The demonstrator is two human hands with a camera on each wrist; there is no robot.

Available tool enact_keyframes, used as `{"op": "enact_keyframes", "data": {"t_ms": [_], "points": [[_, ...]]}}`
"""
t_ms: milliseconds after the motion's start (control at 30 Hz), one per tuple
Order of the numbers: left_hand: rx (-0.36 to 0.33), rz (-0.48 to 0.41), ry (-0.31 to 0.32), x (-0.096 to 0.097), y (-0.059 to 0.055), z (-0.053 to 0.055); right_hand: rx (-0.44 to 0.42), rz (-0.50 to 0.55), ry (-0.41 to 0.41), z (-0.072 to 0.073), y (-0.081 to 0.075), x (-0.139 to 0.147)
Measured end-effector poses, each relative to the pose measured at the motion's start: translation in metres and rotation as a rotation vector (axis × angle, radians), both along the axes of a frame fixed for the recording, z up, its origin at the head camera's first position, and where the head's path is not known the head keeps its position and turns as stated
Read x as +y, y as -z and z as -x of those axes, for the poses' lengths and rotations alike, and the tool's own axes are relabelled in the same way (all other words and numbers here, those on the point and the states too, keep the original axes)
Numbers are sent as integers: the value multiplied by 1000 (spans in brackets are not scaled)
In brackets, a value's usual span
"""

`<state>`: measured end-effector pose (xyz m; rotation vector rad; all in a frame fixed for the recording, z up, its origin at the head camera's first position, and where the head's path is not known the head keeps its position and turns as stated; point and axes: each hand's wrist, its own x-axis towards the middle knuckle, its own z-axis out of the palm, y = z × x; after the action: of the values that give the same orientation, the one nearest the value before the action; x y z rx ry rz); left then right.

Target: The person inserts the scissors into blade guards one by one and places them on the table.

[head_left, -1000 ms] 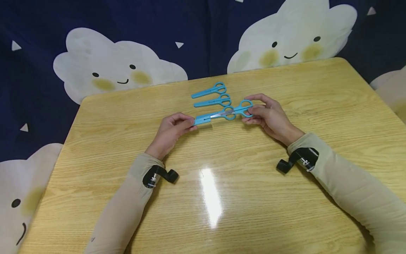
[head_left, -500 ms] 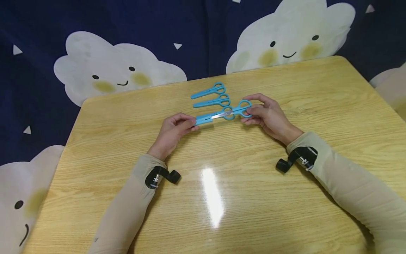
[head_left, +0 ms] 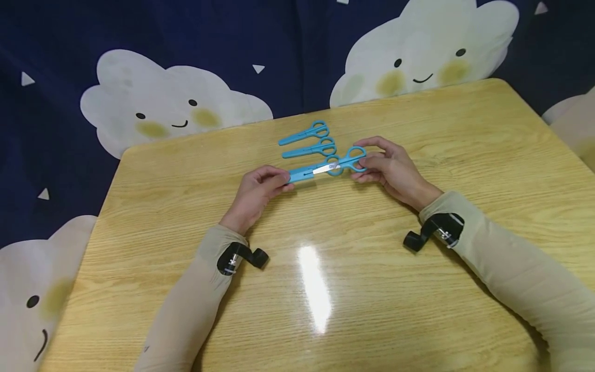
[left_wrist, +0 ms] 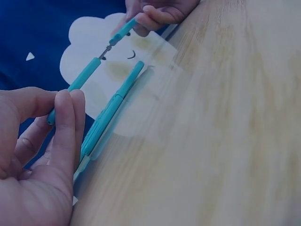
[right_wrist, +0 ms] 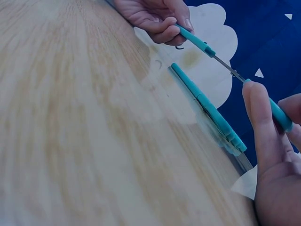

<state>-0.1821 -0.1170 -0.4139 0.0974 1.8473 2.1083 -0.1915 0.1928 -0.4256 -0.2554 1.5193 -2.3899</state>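
Observation:
In the head view my left hand (head_left: 253,196) pinches the end of a light-blue blade cover (head_left: 301,176) between thumb and fingers. My right hand (head_left: 400,173) holds a pair of blue-handled scissors (head_left: 346,162) by the finger rings. The tips of the blades sit inside the cover's mouth, and a short stretch of bare metal shows between cover and handles. Both wrist views show cover and scissors in line, raised above the table. Just behind them lies another pair of covered scissors (left_wrist: 101,125), partly hidden in the head view.
Two more covered blue scissors, one farther back (head_left: 303,135) and one nearer (head_left: 309,150), lie in a row on the wooden table (head_left: 372,289). A dark blue curtain (head_left: 288,31) with smiling clouds hangs at the table's far edge.
The hands have drawn slightly closer together, and less of the bare blades shows between cover and handles. The view has shifted a little. The scissors on the table have stayed put.

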Motion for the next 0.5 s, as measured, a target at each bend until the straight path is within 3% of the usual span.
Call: {"op": "enact_keyframes", "data": {"t_ms": [500], "points": [[-11, -3, 15, 12, 0, 1, 6, 0, 1, -1, 0, 0]]}}
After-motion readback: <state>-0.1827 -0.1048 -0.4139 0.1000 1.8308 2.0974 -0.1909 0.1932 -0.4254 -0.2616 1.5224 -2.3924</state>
